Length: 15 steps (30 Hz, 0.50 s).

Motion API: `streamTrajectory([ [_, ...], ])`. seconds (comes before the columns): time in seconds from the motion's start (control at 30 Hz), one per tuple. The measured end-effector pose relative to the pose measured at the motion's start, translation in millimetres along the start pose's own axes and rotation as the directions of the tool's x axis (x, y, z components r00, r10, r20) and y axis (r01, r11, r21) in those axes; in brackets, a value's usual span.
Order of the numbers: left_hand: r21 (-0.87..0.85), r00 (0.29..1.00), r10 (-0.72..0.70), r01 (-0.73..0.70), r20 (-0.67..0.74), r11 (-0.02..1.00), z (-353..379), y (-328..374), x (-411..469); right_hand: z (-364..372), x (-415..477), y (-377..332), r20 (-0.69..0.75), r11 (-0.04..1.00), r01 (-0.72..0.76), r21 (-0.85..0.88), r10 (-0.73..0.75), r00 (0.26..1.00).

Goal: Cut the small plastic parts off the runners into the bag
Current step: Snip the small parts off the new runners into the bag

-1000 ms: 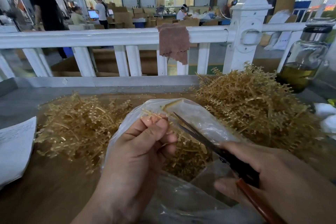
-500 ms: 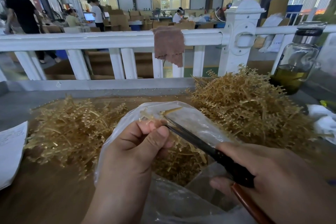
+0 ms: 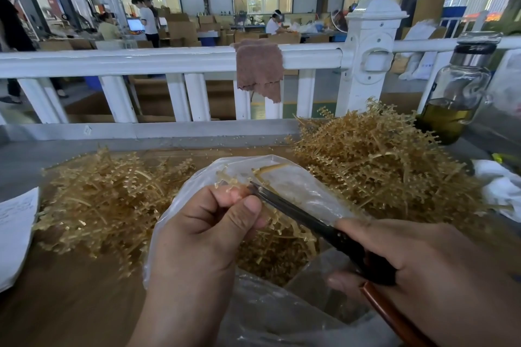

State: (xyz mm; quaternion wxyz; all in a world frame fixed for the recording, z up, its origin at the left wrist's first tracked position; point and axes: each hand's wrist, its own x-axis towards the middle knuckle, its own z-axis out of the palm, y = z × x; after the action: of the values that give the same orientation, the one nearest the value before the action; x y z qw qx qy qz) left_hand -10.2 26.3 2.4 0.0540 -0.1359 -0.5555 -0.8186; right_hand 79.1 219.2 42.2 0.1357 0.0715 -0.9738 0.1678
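Note:
My left hand (image 3: 208,231) pinches a thin tan plastic runner (image 3: 229,179) between thumb and fingers, holding it over the mouth of a clear plastic bag (image 3: 298,186). My right hand (image 3: 417,267) grips dark scissors (image 3: 298,213) with a red-brown handle; the blade tips touch the runner right at my left fingertips. Cut tan pieces (image 3: 273,253) lie inside the bag. A heap of tan runners (image 3: 107,200) lies to the left of the bag, and a taller heap (image 3: 380,160) to the right.
A sheet of paper (image 3: 15,231) lies at the left on the brown table (image 3: 64,298). A glass bottle (image 3: 456,93) with yellow-green liquid stands at the far right. White cloth (image 3: 499,189) lies beside it. A white railing (image 3: 169,60) with a brown rag (image 3: 259,70) runs behind.
The scissor blades have closed in towards my left fingertips and now touch the runner. The runner sticks out less beyond my fingers than before.

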Motion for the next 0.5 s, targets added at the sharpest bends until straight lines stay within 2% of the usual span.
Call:
streamTrajectory([
  [0.5, 0.012, 1.000, 0.019, -0.019, 0.003, 1.000, -2.5, -2.6, -0.7, 3.4, -0.7, 3.6, -0.033, 0.998, 0.045, 0.036, -0.044, 0.998],
])
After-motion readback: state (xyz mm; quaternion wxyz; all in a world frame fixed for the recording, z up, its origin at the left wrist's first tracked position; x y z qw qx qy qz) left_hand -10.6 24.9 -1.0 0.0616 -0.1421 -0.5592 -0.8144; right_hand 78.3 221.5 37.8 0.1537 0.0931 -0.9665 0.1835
